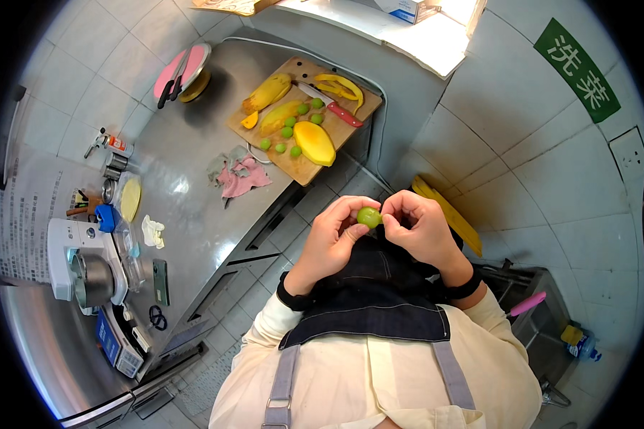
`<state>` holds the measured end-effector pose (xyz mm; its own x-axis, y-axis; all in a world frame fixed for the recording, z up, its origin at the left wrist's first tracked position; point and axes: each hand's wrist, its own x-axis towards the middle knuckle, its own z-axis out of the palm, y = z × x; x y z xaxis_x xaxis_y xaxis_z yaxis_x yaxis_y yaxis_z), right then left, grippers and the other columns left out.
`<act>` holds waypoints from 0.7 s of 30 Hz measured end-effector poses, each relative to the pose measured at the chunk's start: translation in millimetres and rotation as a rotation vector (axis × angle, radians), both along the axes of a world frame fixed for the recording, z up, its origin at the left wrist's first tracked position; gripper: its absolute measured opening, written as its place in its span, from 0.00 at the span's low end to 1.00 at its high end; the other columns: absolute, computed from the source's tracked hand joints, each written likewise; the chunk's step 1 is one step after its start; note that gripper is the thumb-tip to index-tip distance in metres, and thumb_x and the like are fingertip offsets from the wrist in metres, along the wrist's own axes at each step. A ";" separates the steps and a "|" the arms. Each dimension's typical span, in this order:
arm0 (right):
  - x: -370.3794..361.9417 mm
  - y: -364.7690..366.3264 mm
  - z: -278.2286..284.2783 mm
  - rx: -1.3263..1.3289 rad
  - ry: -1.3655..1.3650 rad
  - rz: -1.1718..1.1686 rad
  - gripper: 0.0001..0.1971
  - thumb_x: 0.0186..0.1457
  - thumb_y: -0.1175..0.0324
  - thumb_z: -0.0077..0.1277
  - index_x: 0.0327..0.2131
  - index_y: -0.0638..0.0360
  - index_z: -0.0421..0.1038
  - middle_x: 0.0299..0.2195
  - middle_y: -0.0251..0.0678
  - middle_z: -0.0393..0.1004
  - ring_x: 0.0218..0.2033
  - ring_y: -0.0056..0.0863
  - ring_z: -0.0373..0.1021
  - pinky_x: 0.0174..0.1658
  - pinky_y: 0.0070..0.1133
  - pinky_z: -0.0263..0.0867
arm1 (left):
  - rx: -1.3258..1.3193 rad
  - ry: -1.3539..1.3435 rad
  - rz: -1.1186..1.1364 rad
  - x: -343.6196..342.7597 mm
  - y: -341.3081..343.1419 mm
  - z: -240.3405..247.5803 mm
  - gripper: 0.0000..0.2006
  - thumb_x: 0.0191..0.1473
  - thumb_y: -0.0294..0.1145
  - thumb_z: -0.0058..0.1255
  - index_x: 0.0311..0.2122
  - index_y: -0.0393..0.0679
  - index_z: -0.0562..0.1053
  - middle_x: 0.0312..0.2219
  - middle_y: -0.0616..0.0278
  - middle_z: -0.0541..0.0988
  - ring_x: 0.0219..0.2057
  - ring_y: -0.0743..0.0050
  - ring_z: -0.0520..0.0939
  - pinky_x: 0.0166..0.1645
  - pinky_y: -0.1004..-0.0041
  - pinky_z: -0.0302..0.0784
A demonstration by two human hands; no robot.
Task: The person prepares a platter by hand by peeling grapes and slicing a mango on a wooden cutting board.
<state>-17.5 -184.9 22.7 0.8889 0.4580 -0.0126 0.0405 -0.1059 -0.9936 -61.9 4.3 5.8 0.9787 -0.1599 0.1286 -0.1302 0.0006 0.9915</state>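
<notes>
In front of my apron I hold a round green grape (369,217). My left hand (330,239) grips it between thumb and fingertips. The fingers of my right hand (422,230) are pinched at the grape's right edge; whatever bit of it lies between them is hidden. Beyond my hands, a wooden cutting board (298,169) lies on the steel counter. On it are several more green grapes (280,148), a peeled mango half (314,143), another mango piece (280,118), a whole yellow mango (267,93), yellow peels (340,86) and a red-handled knife (344,114).
A pink and grey cloth (243,177) lies beside the board on the steel counter (186,154). Along the left stand a white stand mixer (68,250), a phone (161,281) and scissors (157,318). A sink (544,336) with a pink-handled tool (528,304) is at my right.
</notes>
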 end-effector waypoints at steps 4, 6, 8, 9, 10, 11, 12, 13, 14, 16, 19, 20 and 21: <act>4.3 -10.7 -6.1 0.068 0.084 -0.039 0.02 0.52 0.76 0.54 0.30 0.61 0.71 0.23 0.22 0.69 0.25 0.09 0.62 0.29 0.12 0.61 | -0.185 0.101 -0.176 -0.2 8.0 -3.2 0.14 0.60 0.21 0.45 0.52 0.35 0.68 0.43 0.59 0.75 0.38 0.77 0.77 0.43 0.78 0.74; 9.7 -29.5 -20.6 -0.049 0.022 -0.102 0.03 0.52 0.76 0.54 0.30 0.62 0.71 0.23 0.23 0.69 0.25 0.10 0.63 0.29 0.13 0.62 | -0.281 0.127 -0.233 -1.4 13.8 -0.6 0.16 0.61 0.22 0.44 0.54 0.35 0.67 0.45 0.59 0.74 0.39 0.76 0.77 0.43 0.78 0.74; 13.3 -60.3 -30.1 -0.356 -0.121 0.054 0.05 0.50 0.78 0.52 0.33 0.63 0.70 0.24 0.30 0.71 0.25 0.17 0.67 0.30 0.16 0.63 | -0.347 0.135 -0.268 -3.0 20.1 3.2 0.17 0.62 0.24 0.43 0.56 0.35 0.66 0.47 0.58 0.74 0.39 0.76 0.77 0.43 0.77 0.73; 10.9 -77.1 -47.2 -0.435 -0.188 0.064 0.07 0.50 0.78 0.53 0.35 0.62 0.70 0.26 0.34 0.72 0.27 0.24 0.69 0.32 0.20 0.65 | -0.367 0.141 -0.266 -0.6 19.9 7.7 0.18 0.62 0.24 0.44 0.57 0.36 0.66 0.46 0.60 0.72 0.39 0.77 0.77 0.44 0.78 0.73; 6.1 -89.3 -66.9 -0.512 -0.256 0.080 0.10 0.49 0.77 0.54 0.37 0.61 0.70 0.28 0.39 0.73 0.30 0.31 0.71 0.34 0.24 0.67 | -0.386 0.147 -0.259 1.0 20.1 13.9 0.19 0.61 0.23 0.45 0.57 0.37 0.65 0.46 0.62 0.71 0.40 0.77 0.76 0.45 0.78 0.73; -2.7 -100.0 -81.7 -0.728 -0.376 0.076 0.12 0.49 0.77 0.54 0.39 0.61 0.70 0.29 0.40 0.73 0.31 0.34 0.72 0.36 0.25 0.67 | -0.408 0.158 -0.258 1.7 19.9 16.2 0.20 0.61 0.23 0.46 0.58 0.38 0.65 0.45 0.64 0.69 0.40 0.78 0.76 0.46 0.78 0.73; -11.3 -106.7 -91.4 -0.943 -0.498 0.073 0.14 0.48 0.78 0.55 0.41 0.61 0.70 0.30 0.41 0.73 0.33 0.37 0.72 0.38 0.27 0.68 | -0.390 0.116 -0.227 1.6 18.7 14.8 0.21 0.60 0.23 0.48 0.59 0.38 0.65 0.45 0.64 0.67 0.40 0.79 0.75 0.47 0.78 0.72; -15.9 -113.3 -100.4 -1.157 -0.621 0.068 0.16 0.48 0.78 0.55 0.42 0.60 0.70 0.31 0.43 0.73 0.35 0.40 0.72 0.40 0.28 0.68 | -0.373 0.075 -0.198 1.8 16.1 12.3 0.22 0.59 0.23 0.50 0.59 0.38 0.64 0.46 0.65 0.66 0.40 0.79 0.75 0.47 0.78 0.72; -15.6 -110.1 -95.8 -1.064 -0.620 0.038 0.15 0.48 0.77 0.55 0.42 0.59 0.70 0.32 0.43 0.74 0.36 0.41 0.72 0.41 0.29 0.68 | -0.353 0.035 -0.174 3.1 14.1 9.7 0.24 0.58 0.22 0.52 0.59 0.38 0.64 0.46 0.65 0.64 0.41 0.80 0.74 0.48 0.78 0.72; -13.3 -100.4 -85.6 -0.880 -0.616 -0.024 0.14 0.50 0.75 0.56 0.42 0.57 0.72 0.33 0.43 0.75 0.37 0.42 0.72 0.43 0.31 0.67 | -0.241 0.087 -0.138 7.2 14.1 6.2 0.28 0.55 0.21 0.56 0.60 0.39 0.63 0.45 0.66 0.62 0.40 0.82 0.73 0.47 0.79 0.73; -5.5 -63.1 -43.8 -0.525 -0.784 -0.164 0.12 0.50 0.77 0.56 0.41 0.58 0.74 0.34 0.41 0.75 0.36 0.40 0.72 0.40 0.29 0.68 | -0.173 0.078 -0.084 8.7 7.1 7.8 0.29 0.53 0.19 0.57 0.60 0.39 0.62 0.44 0.65 0.66 0.40 0.83 0.74 0.45 0.80 0.75; -5.1 -50.2 -28.8 -0.412 -0.766 -0.168 0.12 0.50 0.77 0.57 0.40 0.58 0.75 0.34 0.41 0.76 0.35 0.39 0.72 0.38 0.28 0.69 | -0.184 0.067 -0.055 8.2 3.0 8.3 0.29 0.52 0.18 0.58 0.59 0.39 0.63 0.44 0.64 0.67 0.40 0.83 0.75 0.44 0.80 0.75; -5.0 -37.1 -15.6 -0.293 -0.749 -0.172 0.11 0.49 0.77 0.58 0.39 0.58 0.75 0.34 0.40 0.76 0.34 0.38 0.72 0.37 0.27 0.69 | -0.191 0.054 -0.022 6.7 -0.3 8.2 0.30 0.51 0.18 0.59 0.59 0.39 0.63 0.43 0.64 0.68 0.39 0.83 0.75 0.43 0.81 0.76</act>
<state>-22.5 -222.1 7.1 0.7666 0.3851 0.5138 0.6414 -0.4221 -0.6406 -55.2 4.0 14.0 0.9814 -0.1596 0.1063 -0.0749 0.1913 0.9787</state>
